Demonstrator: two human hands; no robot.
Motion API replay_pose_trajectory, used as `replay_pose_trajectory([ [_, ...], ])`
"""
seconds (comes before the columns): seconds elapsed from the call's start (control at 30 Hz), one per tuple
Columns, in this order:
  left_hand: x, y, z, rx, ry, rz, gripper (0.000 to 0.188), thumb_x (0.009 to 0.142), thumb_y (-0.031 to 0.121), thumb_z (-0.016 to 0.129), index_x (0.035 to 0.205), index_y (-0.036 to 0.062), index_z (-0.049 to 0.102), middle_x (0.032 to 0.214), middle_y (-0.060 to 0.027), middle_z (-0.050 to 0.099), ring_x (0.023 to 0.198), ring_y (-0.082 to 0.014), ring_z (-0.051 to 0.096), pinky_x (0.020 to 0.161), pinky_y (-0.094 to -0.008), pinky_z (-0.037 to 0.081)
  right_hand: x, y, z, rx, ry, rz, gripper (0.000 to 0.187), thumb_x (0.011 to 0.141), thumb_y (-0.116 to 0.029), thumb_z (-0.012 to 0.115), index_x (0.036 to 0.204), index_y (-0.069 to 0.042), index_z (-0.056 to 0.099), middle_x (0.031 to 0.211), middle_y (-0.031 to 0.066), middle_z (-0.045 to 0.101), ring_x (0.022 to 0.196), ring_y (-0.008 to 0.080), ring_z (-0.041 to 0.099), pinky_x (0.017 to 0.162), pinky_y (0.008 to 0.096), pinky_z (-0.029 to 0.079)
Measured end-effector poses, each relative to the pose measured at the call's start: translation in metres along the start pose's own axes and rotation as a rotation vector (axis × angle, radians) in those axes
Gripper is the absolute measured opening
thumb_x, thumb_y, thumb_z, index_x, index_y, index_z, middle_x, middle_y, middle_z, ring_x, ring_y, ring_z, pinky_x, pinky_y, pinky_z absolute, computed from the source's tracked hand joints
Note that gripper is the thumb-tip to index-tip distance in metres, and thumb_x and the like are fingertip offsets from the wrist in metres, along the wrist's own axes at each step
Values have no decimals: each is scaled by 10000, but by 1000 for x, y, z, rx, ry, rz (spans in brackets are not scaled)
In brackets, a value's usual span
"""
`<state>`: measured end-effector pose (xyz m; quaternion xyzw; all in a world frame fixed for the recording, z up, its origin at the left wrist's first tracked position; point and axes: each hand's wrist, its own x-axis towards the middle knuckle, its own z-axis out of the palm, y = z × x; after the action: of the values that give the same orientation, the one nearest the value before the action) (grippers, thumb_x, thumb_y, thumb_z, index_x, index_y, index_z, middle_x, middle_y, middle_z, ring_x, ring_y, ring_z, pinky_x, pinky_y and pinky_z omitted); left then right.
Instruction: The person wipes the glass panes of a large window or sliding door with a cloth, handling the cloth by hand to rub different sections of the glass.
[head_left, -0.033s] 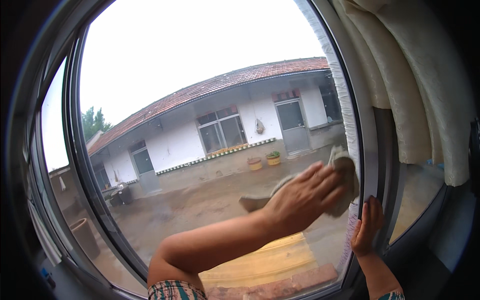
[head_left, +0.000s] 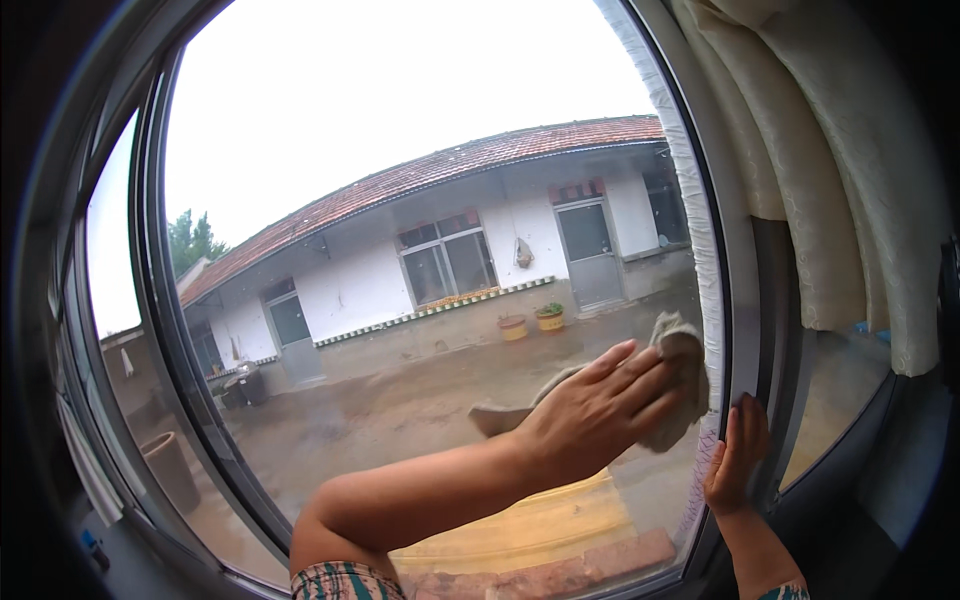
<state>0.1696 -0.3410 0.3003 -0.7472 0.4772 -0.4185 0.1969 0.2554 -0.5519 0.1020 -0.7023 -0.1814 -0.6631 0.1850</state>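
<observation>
My left hand presses a crumpled beige-grey cloth to the window pane, near its right side. A loose end of the cloth sticks out to the left, behind the wrist. The fingers lie curved over the bunched part, and the palm side is hidden. Lower right, my right hand holds the upright edge of the window frame, its thumb on the pane side and its fingers along the frame.
Pale curtains hang to the right of the frame. Another sash upright stands at the left. Through the glass show a yard, a white building with a red tiled roof, potted plants and a row of bricks below.
My left hand has slid slightly down and to the left with the cloth. My right hand stays on the frame.
</observation>
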Motion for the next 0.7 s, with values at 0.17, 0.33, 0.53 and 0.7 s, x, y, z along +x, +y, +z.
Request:
replay_pose_trajectory([
  [0.17, -47, -51, -62, 288, 134, -234, 569, 810, 53, 633, 1340, 128, 441, 1334, -107, 508, 1245, -270, 477, 1088, -498, 306, 0, 2, -4, -27, -3, 5, 429, 1004, -197, 297, 1375, 8, 365, 1415, 216, 390, 1287, 409, 366, 1034, 487, 252],
  [0.33, -74, -146, -161, 461, 666, -813, 457, 898, 94, 555, 1337, 77, 428, 1127, -162, 602, 1016, -224, 613, 816, -379, 533, 0, 0, -5, -14, -15, 11, 420, 997, -175, 314, 1371, 9, 370, 1412, 216, 393, 1288, 401, 364, 1036, 482, 246],
  [0.53, 31, -194, -136, 646, 816, -452, 362, 869, 94, 567, 1224, 59, 503, 1027, -142, 641, 952, -296, 622, 853, -416, 487, 3, -1, -6, -3, -10, 1, 413, 983, -142, 329, 1365, 9, 374, 1410, 220, 391, 1283, 404, 365, 1030, 482, 251],
  [0.7, 122, -152, -81, 422, 731, -315, 299, 795, 73, 593, 1086, 49, 529, 1064, -154, 618, 1054, -313, 577, 983, -451, 388, 2, 0, -4, -51, -13, 2, 413, 982, -148, 332, 1362, 9, 377, 1411, 218, 393, 1284, 403, 368, 1025, 487, 265],
])
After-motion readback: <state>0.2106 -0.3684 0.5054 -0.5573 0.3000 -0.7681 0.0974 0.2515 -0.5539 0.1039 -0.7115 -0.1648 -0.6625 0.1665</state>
